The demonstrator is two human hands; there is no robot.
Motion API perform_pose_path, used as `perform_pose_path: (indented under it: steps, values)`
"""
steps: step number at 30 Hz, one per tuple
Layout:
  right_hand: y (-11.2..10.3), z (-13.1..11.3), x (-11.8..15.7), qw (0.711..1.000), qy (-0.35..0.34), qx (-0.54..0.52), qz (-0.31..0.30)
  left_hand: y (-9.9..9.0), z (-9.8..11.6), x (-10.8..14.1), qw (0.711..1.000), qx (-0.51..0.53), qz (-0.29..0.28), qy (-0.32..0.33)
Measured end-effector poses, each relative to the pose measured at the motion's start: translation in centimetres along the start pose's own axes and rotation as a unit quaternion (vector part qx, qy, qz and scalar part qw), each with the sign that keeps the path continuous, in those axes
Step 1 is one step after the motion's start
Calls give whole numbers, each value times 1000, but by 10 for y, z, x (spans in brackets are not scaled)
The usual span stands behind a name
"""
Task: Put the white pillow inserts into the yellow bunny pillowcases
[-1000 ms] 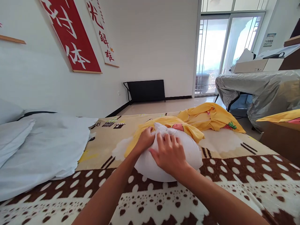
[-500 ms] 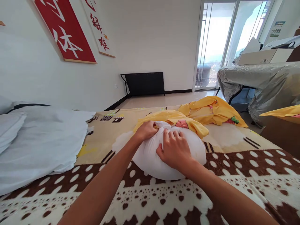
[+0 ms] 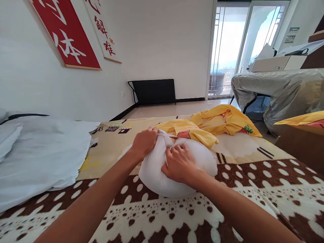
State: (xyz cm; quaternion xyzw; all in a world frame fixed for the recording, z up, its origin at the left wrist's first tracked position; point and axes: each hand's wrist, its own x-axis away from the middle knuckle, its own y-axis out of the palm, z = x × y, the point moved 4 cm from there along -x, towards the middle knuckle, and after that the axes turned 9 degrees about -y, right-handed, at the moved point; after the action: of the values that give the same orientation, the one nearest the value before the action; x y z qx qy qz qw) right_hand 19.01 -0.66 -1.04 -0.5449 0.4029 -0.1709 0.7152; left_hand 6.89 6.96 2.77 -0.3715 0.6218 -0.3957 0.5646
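A plump white pillow (image 3: 167, 182), bunched into a rounded bundle, lies on a patterned blanket (image 3: 141, 216). With its fingers curled over the pillow's upper left edge, my left hand (image 3: 145, 143) grips the fabric there. My right hand (image 3: 181, 163) presses into the top middle, its fingers bent into the white cloth at a crease. Just behind the pillow, and touching it, is crumpled yellow printed cloth (image 3: 222, 119) with pink and green figures. Parts of the pillow are hidden under both hands.
White bedding (image 3: 45, 152) lies at the left. At the right, yellow cloth (image 3: 303, 120) rests over a brown box (image 3: 298, 148). Behind stand a plastic-covered table (image 3: 275, 79) with boxes and a black folded panel (image 3: 154, 91) against the wall.
My left hand has moved left, pulling the pillow's edge outward and up. My right hand has pushed deeper, and the crease between the hands is wider. The view has shifted slightly.
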Motion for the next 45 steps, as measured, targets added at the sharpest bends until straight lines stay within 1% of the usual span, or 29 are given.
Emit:
perform_pose_path:
  steps: [3, 6, 7, 9, 12, 14, 16, 18, 20, 22, 23, 25, 26, 28, 31, 34, 36, 38, 41, 43, 45]
  values:
    - [5, 1, -13, 999, -6, -5, -35, 0, 1, 2, 999, -10, 47, 14]
    - [14, 4, -30, 997, -9, -9, -80, 4, 7, 7, 995, -5, 101, 19]
    - [17, 6, -35, 997, -7, -8, -82, 6, 10, 9, 993, -2, 116, 24]
    - [19, 10, -43, 999, 6, -2, -54, 10, 13, 14, 990, 4, 136, 49]
    - [19, 19, -49, 999, 30, 0, 16, 12, 14, 20, 984, 8, 140, 110]
    - [19, 24, -48, 999, 33, -14, 39, 11, 10, 21, 980, -1, 140, 140]
    - [17, 30, -47, 998, 42, -30, 48, 7, 7, 19, 978, -19, 143, 150]
    - [15, 36, -45, 997, 55, -42, 46, 3, 6, 16, 980, -50, 151, 120]
    - [11, 42, -42, 996, 63, -50, 38, -1, 6, 11, 986, -63, 150, 44]
    - [8, 46, -38, 996, 62, -59, 31, -3, 7, 9, 991, -42, 119, -41]
    - [6, 47, -35, 996, 60, -63, 33, -4, 8, 9, 993, -23, 95, -69]
    - [4, 49, -27, 995, 56, -70, 47, -4, 11, 9, 994, 8, 52, -96]
    - [3, 49, -23, 994, 54, -72, 56, -5, 13, 10, 994, 20, 44, -96]
    - [1, 49, -15, 994, 50, -73, 69, -6, 18, 13, 994, 49, 56, -74]
    - [-2, 50, -4, 994, 55, -59, 74, -4, 29, 16, 990, 90, 107, -25]
    - [-6, 55, 4, 996, 68, -33, 51, -1, 43, 18, 982, 113, 148, 12]
    - [-8, 59, 7, 996, 76, -26, 32, -1, 55, 19, 978, 125, 160, 46]
    - [-11, 63, 10, 996, 83, -29, 27, -5, 72, 20, 974, 132, 158, 91]
    - [-13, 75, 18, 993, 104, -38, 37, -18, 109, 23, 967, 109, 129, 189]
    - [-14, 88, 28, 990, 127, -40, 40, -30, 137, 24, 962, 73, 97, 243]
    - [-15, 108, 43, 985, 158, -43, 51, -46, 159, 26, 957, 64, 65, 277]
